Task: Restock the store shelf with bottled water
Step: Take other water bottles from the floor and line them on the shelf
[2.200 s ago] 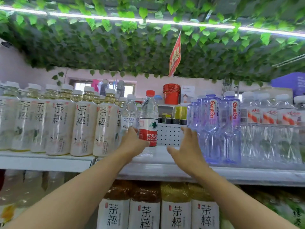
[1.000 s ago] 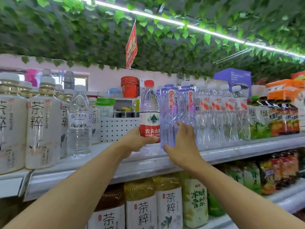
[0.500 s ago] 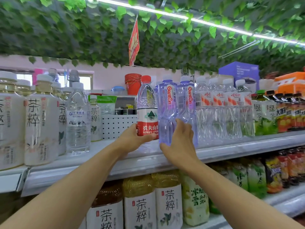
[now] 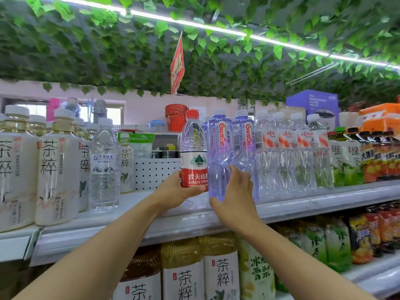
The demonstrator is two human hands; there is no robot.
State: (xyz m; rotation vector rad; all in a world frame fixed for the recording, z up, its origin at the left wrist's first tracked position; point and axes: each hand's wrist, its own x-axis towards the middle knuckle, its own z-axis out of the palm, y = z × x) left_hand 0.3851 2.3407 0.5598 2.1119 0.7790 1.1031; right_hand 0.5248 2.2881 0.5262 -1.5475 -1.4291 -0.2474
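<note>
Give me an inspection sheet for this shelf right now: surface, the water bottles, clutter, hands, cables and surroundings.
Surface: white shelf, bare patch between the clear water bottle and the red-label bottle.
Job's things: red-label bottle upright, beside the blue-tinted bottles; clear red-banded water bottles in a row to the right.
Clutter: white tea bottles at left; green and dark drink bottles at right; white perforated divider behind the gap.
Grippers: left hand grips the red-label bottle low down; right hand grips the front blue-tinted bottle.
Cables: nothing seen.
Surroundings: leafy vine canopy, light strip, red hanging sign, red bucket; more tea bottles on the shelf below.
</note>
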